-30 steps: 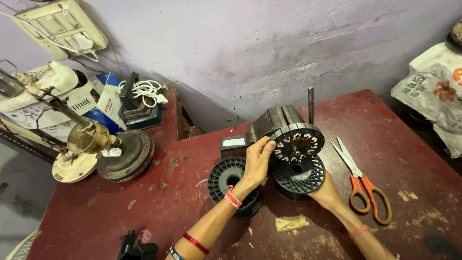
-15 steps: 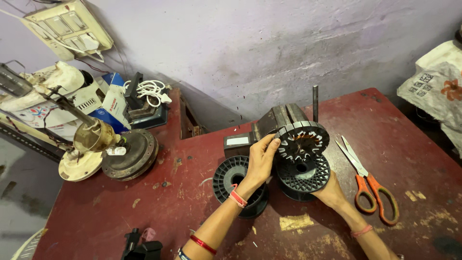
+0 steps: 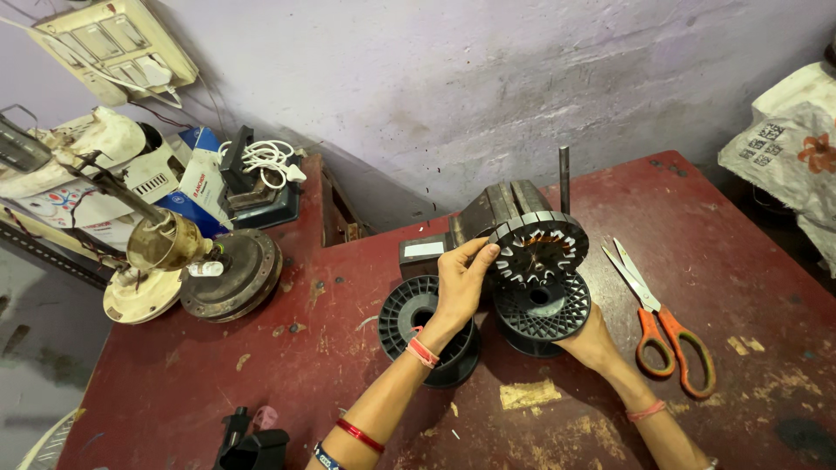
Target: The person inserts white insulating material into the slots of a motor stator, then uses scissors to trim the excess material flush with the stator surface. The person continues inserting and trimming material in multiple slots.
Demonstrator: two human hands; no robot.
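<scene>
Carefully now: left hand up against the near rim of the slotted stator core, fingers pinched together on its edge where the copper winding shows between the teeth. Right hand low behind the ribbed black spool, fingers hidden by it, so cannot tell whether curled or spread. Core standing on edge near the middle of the red counter, just above that spool, with a grey metal block and an upright rod close behind. Second black spool just under the left wrist. Orange-handled scissors lying well apart to the right, blades apart. Fan motor parts off to the far left.

Best done, probably, by keeping the pinch light and close to the teeth, feeding the fine wire into one slot at a time without kinking it, steadying the core from below so it cannot roll, and keeping the wrist clear of the spool underneath.
</scene>
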